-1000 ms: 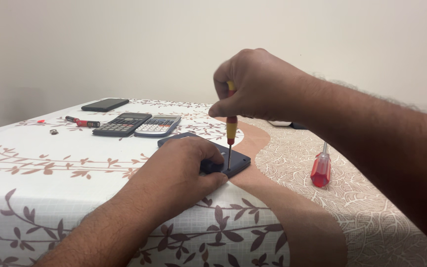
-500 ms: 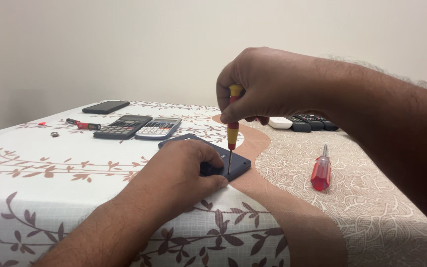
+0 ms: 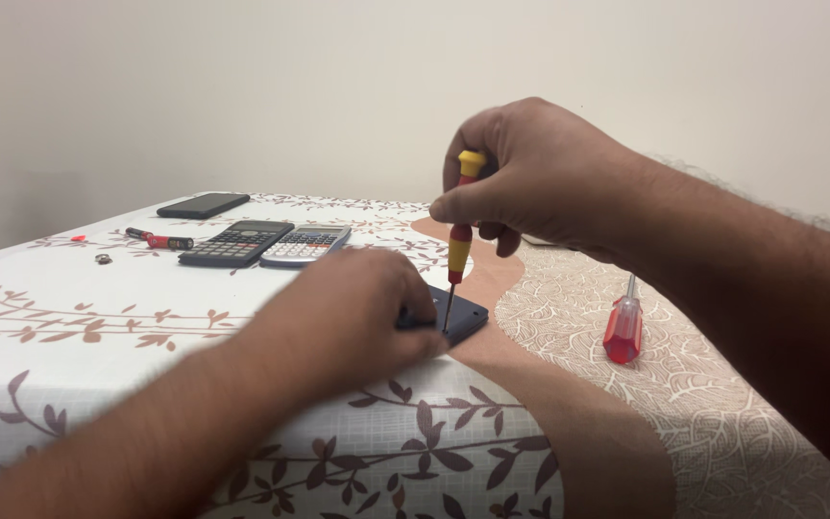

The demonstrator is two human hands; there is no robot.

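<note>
So a small red-and-yellow screwdriver (image 3: pixel 460 238) is pinched upright near its top by the right hand (image 3: pixel 530 178), fingers closed snug around the handle, with the thin tip planted on the near right corner of a dark flat device (image 3: pixel 455 315) lying on the table (image 3: pixel 69 317). The device is pressed down by the left hand (image 3: pixel 357 312), which is spread flat over most of it, so only that corner is left showing; whether anything is actually gripped by those fingers can't be told, since they're blurred and laid over the top. Off to the right, a second screwdriver with a clear red handle (image 3: pixel 623 327) is left lying on the beige leaf-patterned part of the cloth. Farther back on the left, two calculators (image 3: pixel 263 243) are sat side by side, with a black phone (image 3: pixel 203 205) beyond them and a couple of batteries (image 3: pixel 159 239) nearby. What could go wrong, as a guess: the tip is very fine and the handle is held high, so if it's tilted or pushed too hard it could be popped out of the screw head, chewing it up or scratching the casing. The left fingertips are kept right beside the tip too, so a slip could easily end in a jab.
</note>
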